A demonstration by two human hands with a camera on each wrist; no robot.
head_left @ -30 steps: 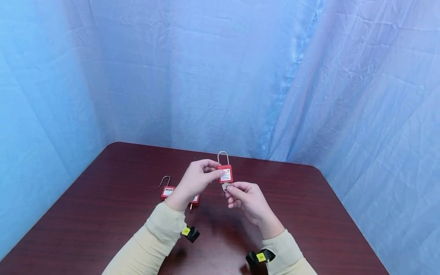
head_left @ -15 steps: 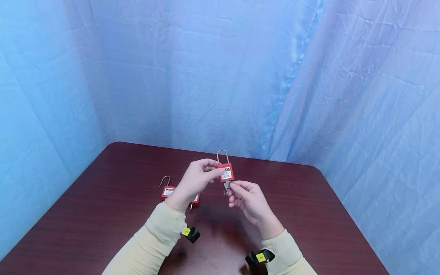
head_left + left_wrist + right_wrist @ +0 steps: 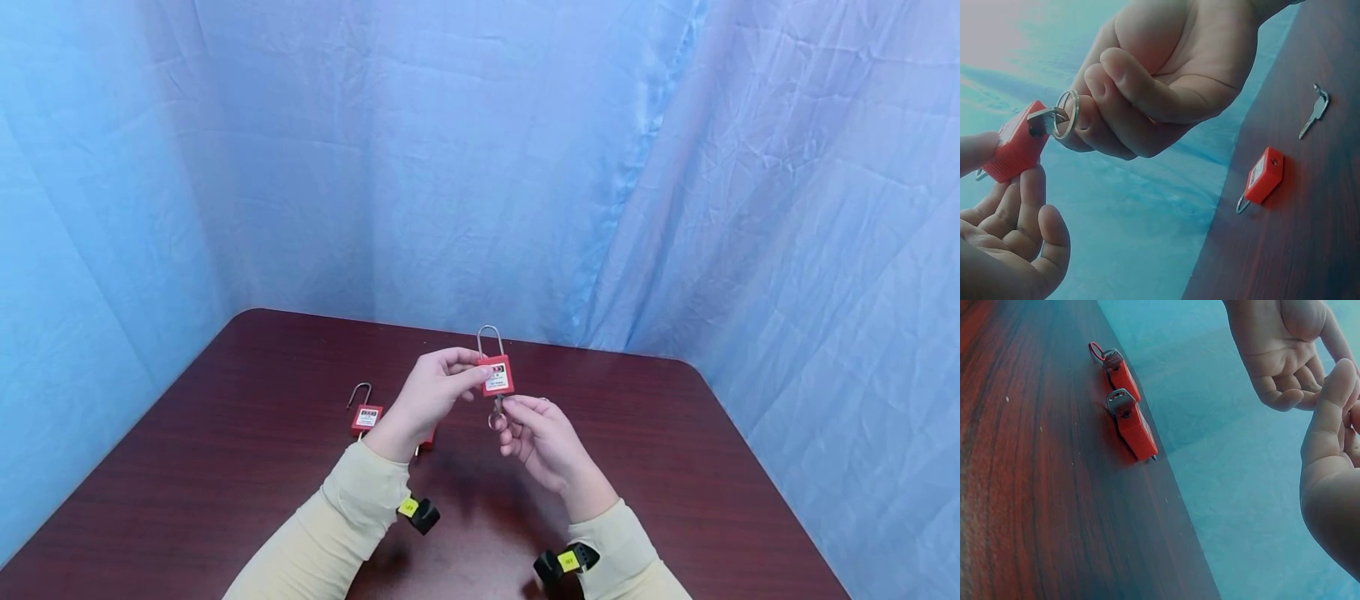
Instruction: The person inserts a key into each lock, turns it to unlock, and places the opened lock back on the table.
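The padlock has a smooth red plastic body with a paper-like label and a shiny bare-metal shackle; the key and its ring are polished metal. The table is dark reddish wood grain with a soft sheen. The backdrop is thin, creased blue cloth, matt.

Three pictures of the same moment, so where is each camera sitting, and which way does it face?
Head: worn on the head, facing forward and down at the table; both forearms, left hand and right hand show.
Left wrist: beneath the left hand, looking up at the held padlock and key.
Right wrist: low beside the table, facing two lying padlocks; both hands show.
Shared: head and left wrist both show the held padlock.
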